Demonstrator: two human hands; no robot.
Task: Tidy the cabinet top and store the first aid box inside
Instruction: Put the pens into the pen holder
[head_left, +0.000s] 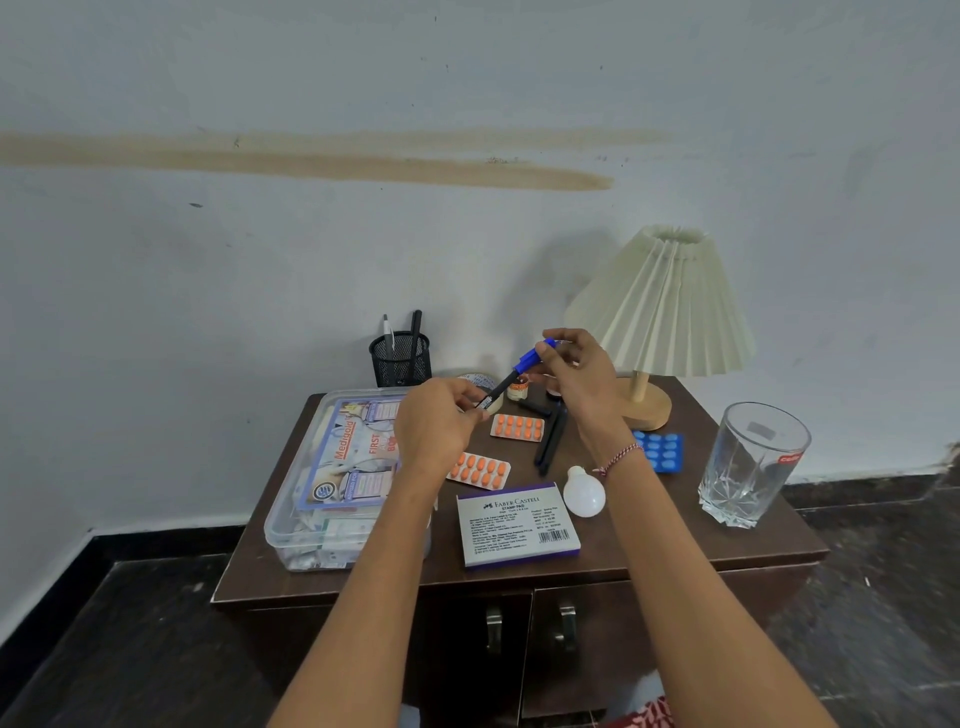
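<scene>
While I hold the marker (511, 375) up in the middle of the frame, my left hand (436, 431) pinches its black barrel and my right hand (576, 374) grips the blue cap end, both sets of fingers closed on it. Whether the cap is seated I cannot tell. If it is loose, it could pop off as I move toward the mesh pen holder (400, 358) above and left of my hands, and the tip could mark my fingers. The first aid box (332, 499) sits at the left edge of the cabinet top (769, 545), lid on, not yet stored. Below my wrists lie two orange pill strips (478, 470), loose pens (550, 441) and a white bulb (584, 493); a careless sweep of my forearm could roll the bulb off the front edge. At the right, the glass (753, 467) stands near the corner, easy to knock.
</scene>
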